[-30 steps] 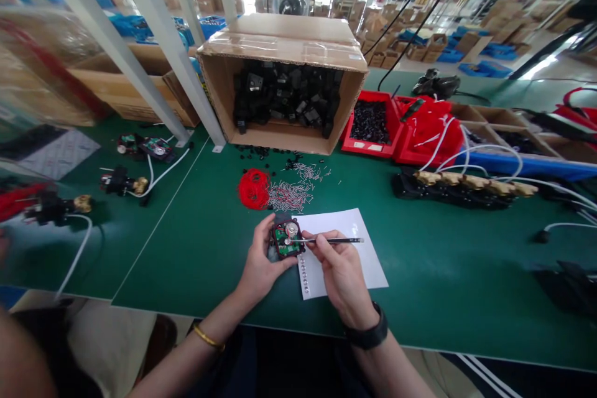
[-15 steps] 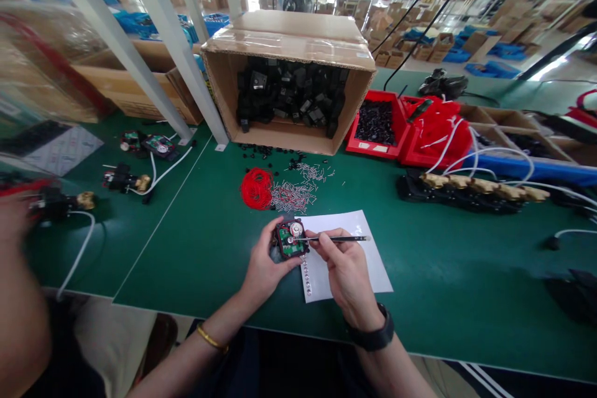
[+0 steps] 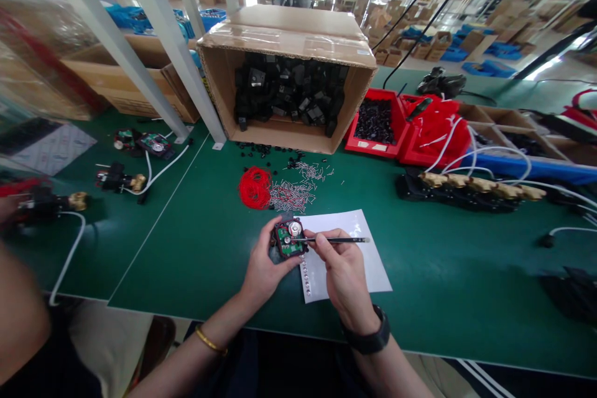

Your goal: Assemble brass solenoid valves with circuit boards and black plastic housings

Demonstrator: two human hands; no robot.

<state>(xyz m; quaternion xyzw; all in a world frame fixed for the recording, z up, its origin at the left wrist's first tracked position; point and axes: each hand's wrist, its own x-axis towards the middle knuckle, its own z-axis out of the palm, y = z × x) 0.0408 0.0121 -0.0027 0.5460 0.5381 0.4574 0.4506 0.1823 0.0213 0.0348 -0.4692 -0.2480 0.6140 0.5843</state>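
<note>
Two hands work close together over the green tabletop (image 3: 209, 261), well inside its near edge. The left hand (image 3: 261, 268) is curved around a small dark housing with a green circuit board (image 3: 284, 247), thumb at the lower side and fingers at the upper left. The right hand (image 3: 344, 264) pinches a slim dark tool (image 3: 339, 239), its metal tip over the board; whether the tip touches cannot be told. The housing sits at the upper left corner of a white sheet (image 3: 368, 270), overlapping its border, with small shiny discs (image 3: 306, 280) lined along the sheet's left edge. Just beyond, a red wire coil (image 3: 254, 188) and a pile of thin pins (image 3: 291, 198) limit the room ahead, in front of an open cardboard box (image 3: 289, 28). To the right, a broad stretch of green separates the sheet from a black assembly with brass fittings (image 3: 459, 193). Leftward, more green runs to a pale seam line (image 3: 156, 222), with a co-worker's arm (image 3: 21, 298) well beyond it.
</note>
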